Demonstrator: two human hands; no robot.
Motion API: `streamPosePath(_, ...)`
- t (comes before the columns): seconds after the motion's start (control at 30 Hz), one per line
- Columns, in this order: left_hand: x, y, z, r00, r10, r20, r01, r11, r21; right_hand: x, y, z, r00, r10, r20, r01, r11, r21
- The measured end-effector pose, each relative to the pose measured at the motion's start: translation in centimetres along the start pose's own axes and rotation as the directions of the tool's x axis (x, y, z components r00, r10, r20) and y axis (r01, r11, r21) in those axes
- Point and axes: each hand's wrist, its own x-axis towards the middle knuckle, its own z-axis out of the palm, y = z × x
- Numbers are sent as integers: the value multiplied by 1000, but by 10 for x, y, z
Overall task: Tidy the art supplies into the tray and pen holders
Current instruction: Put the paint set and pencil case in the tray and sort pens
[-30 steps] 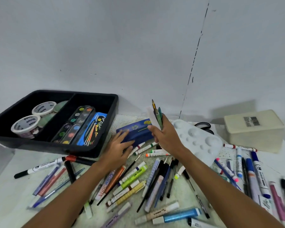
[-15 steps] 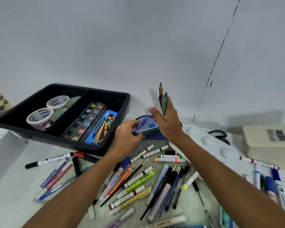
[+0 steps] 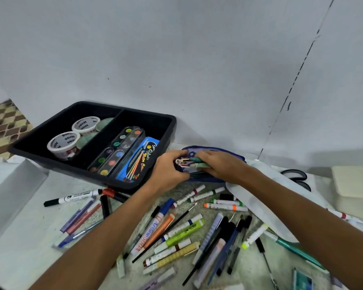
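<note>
- Lying against the wall, a blue pouch (image 3: 213, 152) is met by both hands just beside the black tray (image 3: 38, 141).
- The pouch's near edge is pinched by the left hand (image 3: 168, 172), with fingers curled round it.
- A small bundle of pencils (image 3: 194, 162) is gripped by the right hand (image 3: 220, 166), with fingers curled over it; the bundle is laid flat at the pouch mouth, its tips pointed toward the left hand.
- Whether the pencils are already inside the pouch cannot be told.
- Left of the left hand, the tray is seen with two compartments: tape rolls (image 3: 64, 141) are held in the far one, and a watercolour set (image 3: 118, 150) and a blue brush pack (image 3: 138, 162) in the one nearer the hands.
- Below both hands, many markers (image 3: 182, 229) and pens are scattered over the table (image 3: 23, 258), well apart from the tray.
- Under the right forearm, a white palette (image 3: 258, 208) is partly hidden.
- Right of the right hand, scissors (image 3: 294, 174) and a cream box (image 3: 354, 183) are seen.
</note>
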Motion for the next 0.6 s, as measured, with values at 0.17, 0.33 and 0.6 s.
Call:
streamPosePath(0.17,-1,3,1,999,10,33,-10,1000,-1,-2,9,-6,962,245,119,-247,969,1)
streamPosePath(0.33,0,5,4,1000,-9,27,10,1000,-18,0,6,-19,904,356,235,-408,883,230)
streamPosePath(0.6,0,-2,4,1000,7,8,-7,1000,-11,-25,-11,-25,937,222,-269,-213,975,63)
